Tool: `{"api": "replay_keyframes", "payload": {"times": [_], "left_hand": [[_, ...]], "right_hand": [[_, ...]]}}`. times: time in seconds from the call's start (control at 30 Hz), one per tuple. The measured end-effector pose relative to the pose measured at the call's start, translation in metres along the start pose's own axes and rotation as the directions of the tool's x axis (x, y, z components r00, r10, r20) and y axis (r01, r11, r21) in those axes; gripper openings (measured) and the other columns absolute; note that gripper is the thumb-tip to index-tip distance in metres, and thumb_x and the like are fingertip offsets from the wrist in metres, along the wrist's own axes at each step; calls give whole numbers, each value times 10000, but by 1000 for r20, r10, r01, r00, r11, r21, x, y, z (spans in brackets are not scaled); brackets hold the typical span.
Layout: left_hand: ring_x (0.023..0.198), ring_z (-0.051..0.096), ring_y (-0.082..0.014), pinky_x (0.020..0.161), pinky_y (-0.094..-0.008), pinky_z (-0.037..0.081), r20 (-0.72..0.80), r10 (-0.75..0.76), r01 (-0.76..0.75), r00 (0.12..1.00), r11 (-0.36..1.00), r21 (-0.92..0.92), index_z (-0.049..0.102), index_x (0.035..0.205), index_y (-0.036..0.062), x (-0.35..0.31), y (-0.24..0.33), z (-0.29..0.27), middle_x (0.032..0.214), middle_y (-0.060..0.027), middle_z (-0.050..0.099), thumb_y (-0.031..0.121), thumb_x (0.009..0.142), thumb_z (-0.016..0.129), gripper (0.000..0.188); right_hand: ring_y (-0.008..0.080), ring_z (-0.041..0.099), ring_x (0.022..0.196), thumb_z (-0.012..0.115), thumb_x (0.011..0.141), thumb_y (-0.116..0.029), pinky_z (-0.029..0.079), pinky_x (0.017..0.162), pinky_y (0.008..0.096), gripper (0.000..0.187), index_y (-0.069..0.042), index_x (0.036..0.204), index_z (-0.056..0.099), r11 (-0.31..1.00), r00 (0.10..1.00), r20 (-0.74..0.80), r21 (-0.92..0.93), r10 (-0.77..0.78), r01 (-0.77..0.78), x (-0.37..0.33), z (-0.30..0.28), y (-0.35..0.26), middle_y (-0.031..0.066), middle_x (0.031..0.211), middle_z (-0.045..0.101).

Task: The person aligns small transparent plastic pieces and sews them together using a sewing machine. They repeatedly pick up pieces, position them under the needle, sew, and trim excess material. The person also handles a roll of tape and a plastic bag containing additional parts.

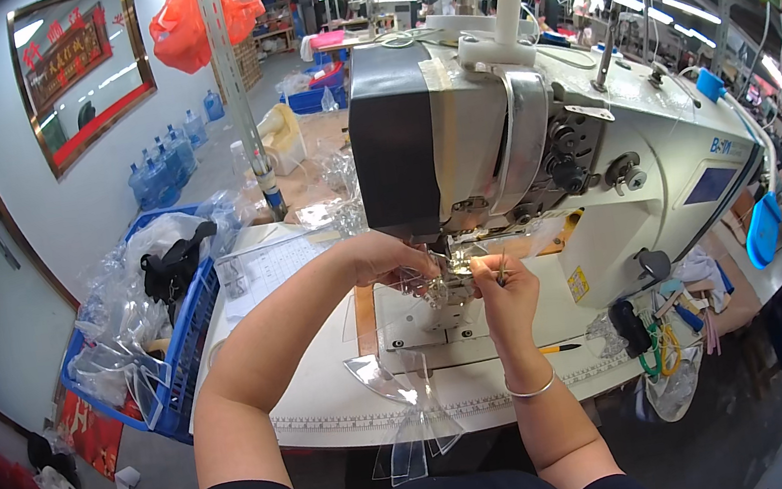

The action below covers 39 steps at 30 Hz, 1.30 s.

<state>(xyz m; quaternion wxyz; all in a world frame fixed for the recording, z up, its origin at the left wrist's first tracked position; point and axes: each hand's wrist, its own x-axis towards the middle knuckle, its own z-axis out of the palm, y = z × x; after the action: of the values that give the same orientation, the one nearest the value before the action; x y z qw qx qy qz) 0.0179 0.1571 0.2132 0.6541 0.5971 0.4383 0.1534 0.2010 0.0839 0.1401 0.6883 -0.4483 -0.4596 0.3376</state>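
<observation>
A large white and black sewing machine (411, 140) stands before me. My left hand (393, 256) reaches in from the left under its head, fingers bent down on clear plastic (435, 290) beside the needle area. On the other side of the needle, my right hand (507, 293) is closed, thumb and forefinger pinched together. A small dark, thin thing shows at those fingers, too small to name. Between my forearms, a bundle of clear plastic strips (397, 385) hangs over the front edge of the white machine table (333, 395), which has a ruler strip along it.
A blue crate (174, 383) full of clear plastic stands at the left. Printed paper (259, 274) lies beside it. A yellow and black pen-like tool (558, 349) lies right of my right wrist. Scissors with yellow handles (670, 350) and cloths clutter the right end.
</observation>
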Motion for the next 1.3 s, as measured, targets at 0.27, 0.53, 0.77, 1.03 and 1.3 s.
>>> {"api": "replay_keyframes", "payload": {"times": [0.27,0.53,0.77,1.03,1.3], "left_hand": [[702,672,-193,618,-268,515,35,121,-121,992,993,5,621,957,38,20,15,-18,811,-81,657,27,755,711,222],[708,669,-205,616,-281,529,104,195,-194,975,981,-20,611,1002,38,30,22,-24,828,-88,659,12,759,698,259],[707,664,-199,619,-277,525,119,223,-221,967,975,-28,595,1039,38,33,15,-29,834,-90,655,30,773,689,282],[705,658,-193,622,-272,520,168,287,-280,943,958,-62,577,1081,38,43,21,-30,841,-91,651,51,788,679,310],[703,652,-187,625,-267,516,207,326,-318,922,945,-72,559,1123,37,50,24,-32,847,-93,647,71,804,670,340]], "right_hand": [[144,483,627,711,733,-79,395,576,274,101,-23,780,641,895,961,-49,-381,-272,234,26,6,0,46,718,511],[178,508,633,701,721,-63,405,579,293,99,-17,779,635,867,946,-65,-425,-316,261,28,8,2,63,729,511],[155,509,630,718,720,-79,416,586,269,117,-19,792,648,866,944,-44,-414,-326,280,29,7,5,56,738,526],[146,522,628,705,726,-78,428,592,265,110,-16,790,640,899,949,-60,-343,-311,273,32,3,7,56,736,544],[165,531,606,722,700,-53,430,583,275,125,-18,742,609,890,941,-87,-362,-328,277,31,1,3,66,705,560]]}}
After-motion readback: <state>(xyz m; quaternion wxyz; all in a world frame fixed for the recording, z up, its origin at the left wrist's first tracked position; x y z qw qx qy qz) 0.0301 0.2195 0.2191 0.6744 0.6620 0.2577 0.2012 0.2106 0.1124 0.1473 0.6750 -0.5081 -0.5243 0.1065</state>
